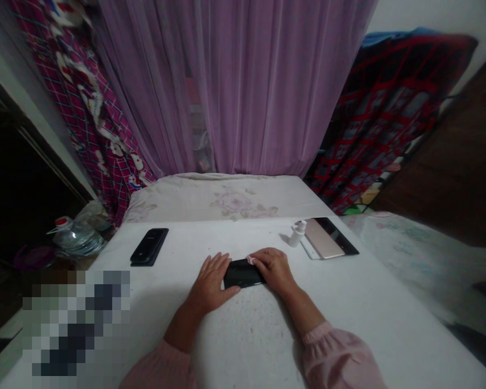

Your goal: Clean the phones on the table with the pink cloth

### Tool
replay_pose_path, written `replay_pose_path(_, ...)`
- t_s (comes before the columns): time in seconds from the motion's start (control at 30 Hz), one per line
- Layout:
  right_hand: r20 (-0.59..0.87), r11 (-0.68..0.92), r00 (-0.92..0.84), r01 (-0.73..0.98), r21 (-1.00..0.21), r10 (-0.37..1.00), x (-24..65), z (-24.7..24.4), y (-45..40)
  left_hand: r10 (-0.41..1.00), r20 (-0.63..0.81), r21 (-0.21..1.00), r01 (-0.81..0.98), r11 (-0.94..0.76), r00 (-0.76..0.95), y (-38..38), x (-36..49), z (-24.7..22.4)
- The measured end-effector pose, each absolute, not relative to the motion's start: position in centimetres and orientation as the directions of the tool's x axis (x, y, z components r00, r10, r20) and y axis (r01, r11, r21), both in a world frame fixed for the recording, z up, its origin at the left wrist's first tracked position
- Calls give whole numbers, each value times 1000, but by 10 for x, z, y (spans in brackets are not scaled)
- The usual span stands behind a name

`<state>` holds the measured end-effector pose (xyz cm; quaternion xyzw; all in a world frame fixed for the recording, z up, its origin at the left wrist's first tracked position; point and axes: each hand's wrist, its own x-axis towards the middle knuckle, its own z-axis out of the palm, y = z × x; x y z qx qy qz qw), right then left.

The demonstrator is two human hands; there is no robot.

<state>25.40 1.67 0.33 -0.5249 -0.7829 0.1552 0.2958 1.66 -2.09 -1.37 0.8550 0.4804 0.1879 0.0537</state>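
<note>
- Your left hand (211, 283) lies at the left end of a flat black phone (243, 274), fingers at the far edge, thumb at the near one; that grip is spread about the phone's width and has hold of it.
- Your right hand (273, 267) is over the phone's right end, its grip nearly closed, fingertips pinched on a small pale pink wad (250, 260) against the far part of the phone.
- The phone lies on the white-covered counter (247, 340), between your hands and right in front of you.
- Beyond your right hand stands a small white bottle (297, 235), upright, just beside a group of flat pieces: a pale pink panel (324, 240) and a black panel (340, 235) among them.
- Well to your left lies a dark phone (149, 246), on its own.
- Nearer you on that side, a blurred patch (79, 324) hides what is there.
- Past the counter's far end hangs a purple curtain (247, 86).
</note>
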Motion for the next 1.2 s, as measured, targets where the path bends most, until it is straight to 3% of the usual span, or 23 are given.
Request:
replay_pose_path(0.17, 287, 383, -261, 729, -567, 922, 253, 6, 18, 844, 273, 278, 802, -529, 462, -21, 17, -14)
replay_pose_path(0.47, 133, 455, -506, 592, -665, 852, 284, 15, 4, 855, 279, 268, 819, -507, 437, -21, 20, -16)
replay_pose_path(0.77, 287, 430, -321, 684, -589, 903, 260, 4, 9, 846, 290, 237, 823, -516, 447, -21, 20, -17)
replay_pose_path(1.0, 312, 319, -164, 773, -548, 936, 241, 8, 10, 848, 288, 238, 825, -513, 444, -22, 20, -16)
replay_pose_path(1.2, 256, 418, -331, 686, -595, 908, 257, 9, 8, 859, 264, 251, 828, -501, 439, -23, 22, -13)
